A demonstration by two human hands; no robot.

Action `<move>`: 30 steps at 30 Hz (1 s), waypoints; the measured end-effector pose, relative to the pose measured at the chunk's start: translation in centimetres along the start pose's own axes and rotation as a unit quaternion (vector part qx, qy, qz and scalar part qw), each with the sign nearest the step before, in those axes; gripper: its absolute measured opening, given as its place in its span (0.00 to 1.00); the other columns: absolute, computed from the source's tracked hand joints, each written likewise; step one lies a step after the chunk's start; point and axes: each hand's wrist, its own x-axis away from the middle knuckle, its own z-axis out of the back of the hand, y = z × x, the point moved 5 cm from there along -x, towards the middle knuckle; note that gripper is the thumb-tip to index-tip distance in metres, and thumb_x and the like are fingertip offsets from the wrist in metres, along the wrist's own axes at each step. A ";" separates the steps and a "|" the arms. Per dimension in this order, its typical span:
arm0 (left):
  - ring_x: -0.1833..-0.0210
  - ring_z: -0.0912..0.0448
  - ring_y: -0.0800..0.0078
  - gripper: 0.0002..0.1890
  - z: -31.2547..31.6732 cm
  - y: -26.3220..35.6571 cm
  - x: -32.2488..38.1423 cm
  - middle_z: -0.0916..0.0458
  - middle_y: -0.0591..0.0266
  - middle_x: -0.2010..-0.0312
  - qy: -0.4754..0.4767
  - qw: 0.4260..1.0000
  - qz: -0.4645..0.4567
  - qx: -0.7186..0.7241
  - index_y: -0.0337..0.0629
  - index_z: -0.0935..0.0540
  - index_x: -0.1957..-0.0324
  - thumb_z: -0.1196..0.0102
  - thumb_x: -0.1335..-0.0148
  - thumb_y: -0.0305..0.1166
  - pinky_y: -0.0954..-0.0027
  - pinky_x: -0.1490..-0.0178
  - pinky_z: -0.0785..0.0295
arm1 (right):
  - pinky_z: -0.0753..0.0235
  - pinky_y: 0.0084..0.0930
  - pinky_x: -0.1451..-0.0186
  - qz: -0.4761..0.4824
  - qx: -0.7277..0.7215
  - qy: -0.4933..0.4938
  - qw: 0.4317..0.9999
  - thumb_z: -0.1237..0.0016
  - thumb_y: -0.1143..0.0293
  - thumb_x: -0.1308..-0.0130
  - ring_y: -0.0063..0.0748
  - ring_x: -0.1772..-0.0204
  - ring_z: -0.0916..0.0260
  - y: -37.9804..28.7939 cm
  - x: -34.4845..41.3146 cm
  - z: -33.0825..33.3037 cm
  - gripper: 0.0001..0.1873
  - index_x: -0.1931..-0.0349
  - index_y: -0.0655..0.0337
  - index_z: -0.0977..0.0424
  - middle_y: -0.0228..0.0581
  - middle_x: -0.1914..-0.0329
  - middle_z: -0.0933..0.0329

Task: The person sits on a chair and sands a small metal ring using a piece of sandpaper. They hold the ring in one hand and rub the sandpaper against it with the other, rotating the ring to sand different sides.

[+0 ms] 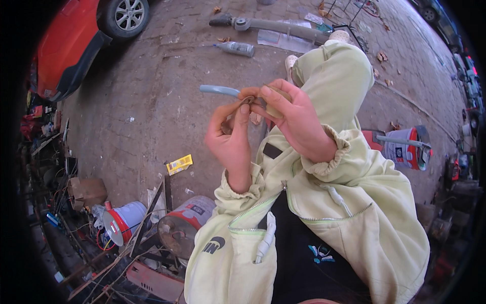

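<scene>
My left hand pinches a small brown curved piece between thumb and fingertips. Its material is not clear. Touching or almost touching it, my right hand grips a tan, flat-looking piece under thumb and fingers. A light blue curved rod or handle sticks out to the left from behind the fingertips. Fingers cover its other end, so which hand bears it cannot be told. Both hands are raised in front of my lap, above the paved ground.
A grey plastic bottle and a long grey metal beam lie ahead. A yellow wrapper is on the paving. Buckets and scrap stand at left, another bucket at right. A red car is parked at upper left.
</scene>
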 end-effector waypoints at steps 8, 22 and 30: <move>0.74 0.30 0.85 0.05 -0.7 0.3 0.1 0.21 0.66 0.73 -0.014 1.000 -0.013 -0.024 0.34 0.20 0.62 0.43 0.41 0.23 0.84 0.73 0.41 | 0.26 0.25 0.45 0.032 0.036 0.002 0.999 0.57 0.70 0.32 0.26 0.50 0.28 0.0 -0.3 0.3 0.08 0.61 0.68 0.34 0.45 0.53 0.25; 0.70 0.27 0.75 0.07 -0.3 2.3 0.4 0.21 0.60 0.71 -0.026 0.934 -0.233 -0.270 0.33 0.18 0.66 0.43 0.48 0.15 0.76 0.67 0.32 | 0.29 0.23 0.51 0.075 0.194 0.003 0.978 0.52 0.69 0.35 0.23 0.55 0.30 -0.3 0.1 -0.7 0.08 0.64 0.65 0.31 0.40 0.56 0.24; 0.61 0.24 0.70 0.06 0.2 2.3 1.2 0.21 0.55 0.61 -0.033 0.925 -0.268 -0.268 0.32 0.19 0.62 0.47 0.42 0.19 0.70 0.57 0.27 | 0.32 0.19 0.57 0.074 0.169 -0.083 0.979 0.49 0.68 0.37 0.17 0.59 0.34 -0.5 -0.2 -0.8 0.11 0.65 0.65 0.34 0.33 0.66 0.28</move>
